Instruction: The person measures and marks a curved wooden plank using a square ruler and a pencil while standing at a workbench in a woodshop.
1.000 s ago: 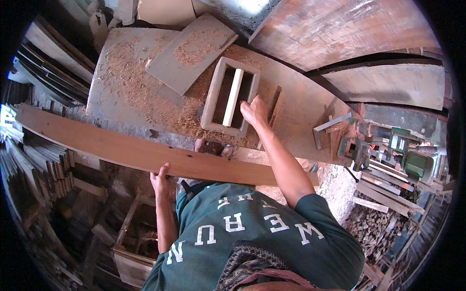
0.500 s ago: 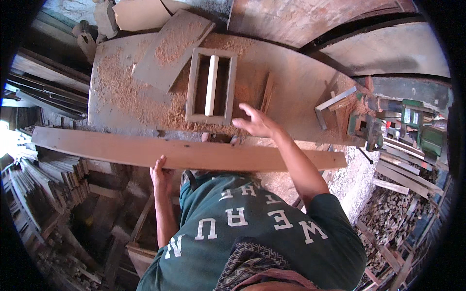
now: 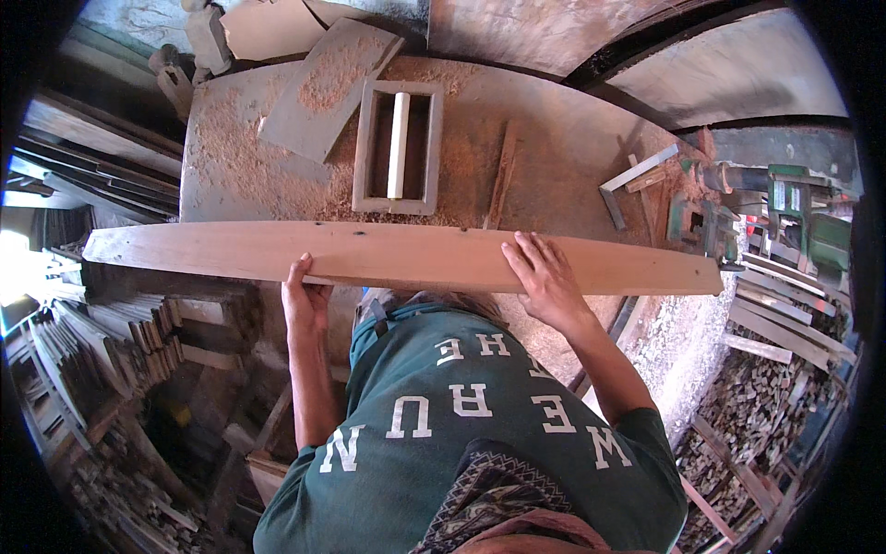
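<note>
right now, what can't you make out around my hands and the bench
All in the head view:
- Left hand: fingertips hidden beneath the plank.
- Plank's underside: faces away from the camera.
- Workbench: near edge mostly covered by the plank.
- Green machine: outer end lost at the dark right rim.

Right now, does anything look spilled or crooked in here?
Yes. Loose reddish-brown wood shavings are scattered over the broad grey-brown workbench, like a spill. The flat grey rectangular board there lies askew beside the straighter grey rectangular frame. The long light-brown wooden plank has some dark spots; I can't tell whether they're damage.
</note>
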Demonstrator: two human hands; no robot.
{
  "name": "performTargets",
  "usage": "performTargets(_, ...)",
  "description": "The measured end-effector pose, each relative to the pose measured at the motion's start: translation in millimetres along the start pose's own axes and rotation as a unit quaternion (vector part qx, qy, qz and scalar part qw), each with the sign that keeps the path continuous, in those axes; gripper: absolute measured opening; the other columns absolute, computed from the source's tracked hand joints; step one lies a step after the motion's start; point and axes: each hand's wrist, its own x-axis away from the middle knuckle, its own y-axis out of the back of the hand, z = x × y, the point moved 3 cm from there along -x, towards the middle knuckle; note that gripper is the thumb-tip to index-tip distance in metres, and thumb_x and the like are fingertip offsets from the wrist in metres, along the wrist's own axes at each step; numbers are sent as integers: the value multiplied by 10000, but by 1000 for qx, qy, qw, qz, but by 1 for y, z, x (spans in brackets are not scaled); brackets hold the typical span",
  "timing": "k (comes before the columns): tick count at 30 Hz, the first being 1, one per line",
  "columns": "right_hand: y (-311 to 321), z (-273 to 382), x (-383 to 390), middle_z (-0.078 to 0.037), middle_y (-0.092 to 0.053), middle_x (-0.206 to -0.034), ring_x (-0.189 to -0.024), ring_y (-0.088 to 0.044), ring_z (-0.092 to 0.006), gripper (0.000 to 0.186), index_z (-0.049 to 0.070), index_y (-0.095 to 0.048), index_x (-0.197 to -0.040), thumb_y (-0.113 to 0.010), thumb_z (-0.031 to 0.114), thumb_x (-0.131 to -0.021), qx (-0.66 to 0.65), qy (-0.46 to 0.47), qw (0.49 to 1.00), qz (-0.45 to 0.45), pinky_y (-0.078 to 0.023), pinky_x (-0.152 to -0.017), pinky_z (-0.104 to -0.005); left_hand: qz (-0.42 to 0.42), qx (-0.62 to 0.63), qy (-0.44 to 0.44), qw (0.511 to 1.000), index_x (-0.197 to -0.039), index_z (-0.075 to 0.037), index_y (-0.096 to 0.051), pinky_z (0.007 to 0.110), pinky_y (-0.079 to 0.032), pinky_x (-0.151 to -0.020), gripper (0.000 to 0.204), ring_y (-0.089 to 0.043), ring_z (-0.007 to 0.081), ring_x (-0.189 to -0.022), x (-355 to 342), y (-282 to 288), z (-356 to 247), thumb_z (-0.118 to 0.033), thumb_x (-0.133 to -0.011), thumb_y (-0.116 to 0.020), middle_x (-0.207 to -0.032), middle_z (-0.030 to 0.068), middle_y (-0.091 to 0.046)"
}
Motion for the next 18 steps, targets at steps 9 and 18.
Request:
performTargets(9,48,12,-55,-187,-599,-1435,-1342,-561,-358,716,33,-565,-1414,-771,50,-728,19,88,993,-79,-416,-1173,-462,11,-25,22,999,-1230,-52,-573,400,-625,-855,459,-661,248,-1030,-64,-16,-62,-261,-868,-763,-1157,133,-619)
performTargets(18,93,34,-121,-195,-679,-1291,-1177,-662,-368,519,28,-582,-1333,-700,107,-834,-23,42,998,45,-529,-1034,-463,-11,-81,43,996,-1210,-47,-569,406,-634,-837,485,-672,294,-994,-136,-16,-96,-363,-897,-763,-1146,173,-605)
